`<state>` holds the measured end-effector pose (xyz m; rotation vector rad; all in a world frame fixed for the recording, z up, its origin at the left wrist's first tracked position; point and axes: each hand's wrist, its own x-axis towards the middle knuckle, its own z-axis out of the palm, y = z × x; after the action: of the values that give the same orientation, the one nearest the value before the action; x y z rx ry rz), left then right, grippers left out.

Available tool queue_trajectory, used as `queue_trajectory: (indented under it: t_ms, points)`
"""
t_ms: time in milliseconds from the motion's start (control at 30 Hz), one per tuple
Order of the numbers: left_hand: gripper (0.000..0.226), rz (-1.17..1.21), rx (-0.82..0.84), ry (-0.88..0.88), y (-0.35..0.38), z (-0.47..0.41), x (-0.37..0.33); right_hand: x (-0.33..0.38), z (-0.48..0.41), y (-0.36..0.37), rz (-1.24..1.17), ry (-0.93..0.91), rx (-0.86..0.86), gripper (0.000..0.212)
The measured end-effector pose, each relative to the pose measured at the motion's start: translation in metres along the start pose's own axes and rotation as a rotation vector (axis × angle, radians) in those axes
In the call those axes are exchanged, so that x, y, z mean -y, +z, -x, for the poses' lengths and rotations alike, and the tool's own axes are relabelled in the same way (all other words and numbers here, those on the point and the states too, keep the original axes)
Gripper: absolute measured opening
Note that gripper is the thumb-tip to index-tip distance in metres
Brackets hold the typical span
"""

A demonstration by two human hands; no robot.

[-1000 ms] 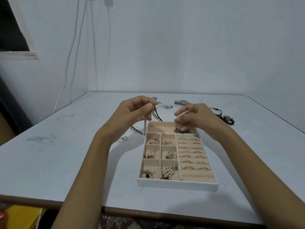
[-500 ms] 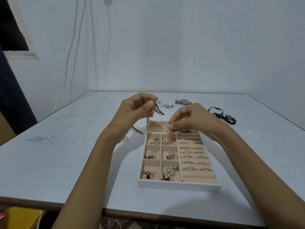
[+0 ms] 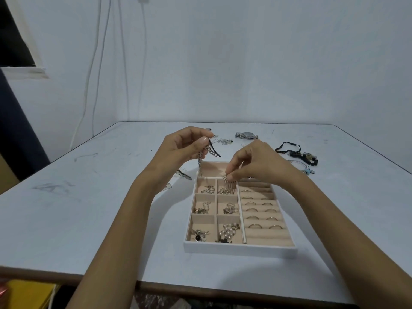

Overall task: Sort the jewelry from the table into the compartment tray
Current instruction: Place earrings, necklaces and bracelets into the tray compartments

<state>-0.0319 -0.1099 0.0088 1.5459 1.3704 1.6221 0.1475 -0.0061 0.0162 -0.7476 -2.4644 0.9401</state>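
Through my head camera, my left hand (image 3: 185, 148) pinches a silver chain (image 3: 200, 164) between thumb and forefinger, and the chain hangs down to the far left corner of the compartment tray (image 3: 240, 248) on the bench (image 3: 89, 219). My right hand (image 3: 256, 166) pinches a silver fringed piece (image 3: 229, 185) by its top, and its strands dangle over the far small compartment just left of the ring rows (image 3: 258, 210). A watch (image 3: 246, 135) and black cord bracelets (image 3: 296, 152) lie on the bench beyond the tray.

Both hands (image 3: 185, 148) (image 3: 256, 163) above tray (image 3: 239, 249) — chain (image 3: 200, 163), fringed piece (image 3: 229, 186) pinched
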Motion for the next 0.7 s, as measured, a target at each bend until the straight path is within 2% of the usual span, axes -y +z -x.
queue_trajectory:
  t_ms: [100,400,567,700]
  points:
    - [0.015,-0.003,-0.006,-0.004,0.0,0.0,0.0,-0.004,-0.004,0.007,0.126,0.008,-0.001,0.01]
    - [0.015,-0.014,-0.013,-0.007,0.001,0.0,0.0,-0.008,-0.007,0.017,0.234,-0.019,0.004,0.01]
    - [0.015,-0.016,-0.011,-0.005,0.001,0.0,-0.001,-0.008,-0.007,0.016,0.218,-0.007,0.019,0.011]
    - [0.015,-0.02,-0.009,-0.014,0.0,0.0,0.0,-0.007,-0.007,0.003,0.118,-0.012,-0.015,0.01]
